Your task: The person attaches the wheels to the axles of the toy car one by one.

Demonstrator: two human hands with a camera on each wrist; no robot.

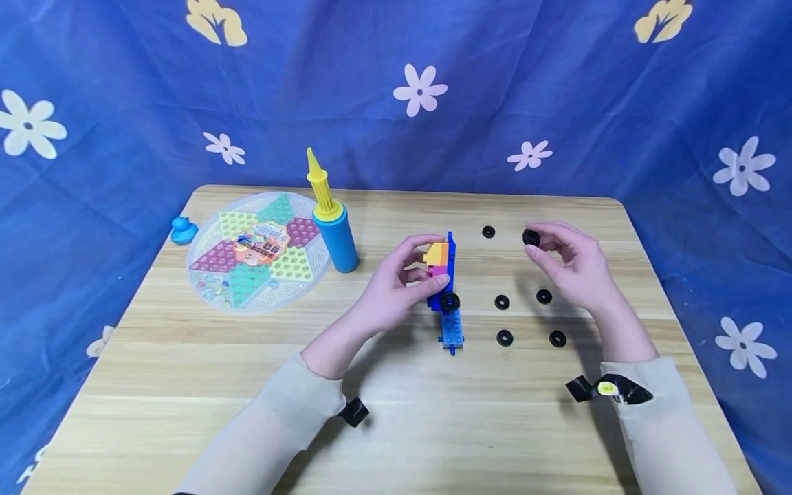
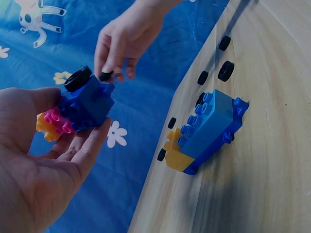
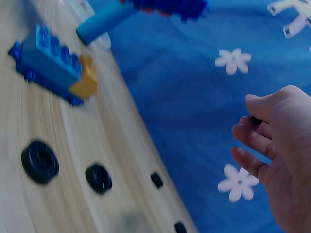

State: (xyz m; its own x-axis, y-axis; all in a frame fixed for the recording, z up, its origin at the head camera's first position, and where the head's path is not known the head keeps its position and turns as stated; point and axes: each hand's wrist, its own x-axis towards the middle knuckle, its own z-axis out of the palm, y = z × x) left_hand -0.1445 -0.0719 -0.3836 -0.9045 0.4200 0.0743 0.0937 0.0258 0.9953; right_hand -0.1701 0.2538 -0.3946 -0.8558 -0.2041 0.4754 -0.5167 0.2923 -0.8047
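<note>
1. The left hand (image 1: 396, 292) has its thumb and fingers wrapped about a multicoloured block vehicle (image 1: 438, 271), lifted clear of the desk (image 1: 396, 426); it has a dark-blue base with pink and yellow-orange bricks.
2. The right hand (image 1: 572, 268), at 3 o'clock from that vehicle, pinches a black wheel (image 1: 531, 237) between thumb and forefinger, with a gap no wider than the piece; the other fingers curve loosely and hold nothing. This wheel is well apart from the vehicle.
3. Done, as far as shows: the vehicle's bricks are joined, and one fitted wheel (image 2: 77, 78) sits on its near end, at 6 o'clock in the head view. What its hidden side carries, I cannot tell.
4. At 6 o'clock from the held vehicle, a light-blue block vehicle (image 1: 452, 330) rests on the desk. Its bricks are together too, but the pegs that show are bare.
5. Left over: five loose wheels (image 1: 502, 302) show on the desk in the head view, one at 2 o'clock from the held vehicle and the rest between 3 and 5; the left wrist view seems to add a sixth.
6. I judge the building largely finished and the wheel fitting at an early stage.
7. Off at 9 to 10 o'clock are a blue-and-yellow pump (image 1: 340, 240), a round game board (image 1: 260, 251) and a blue duck (image 1: 183, 232).
</note>
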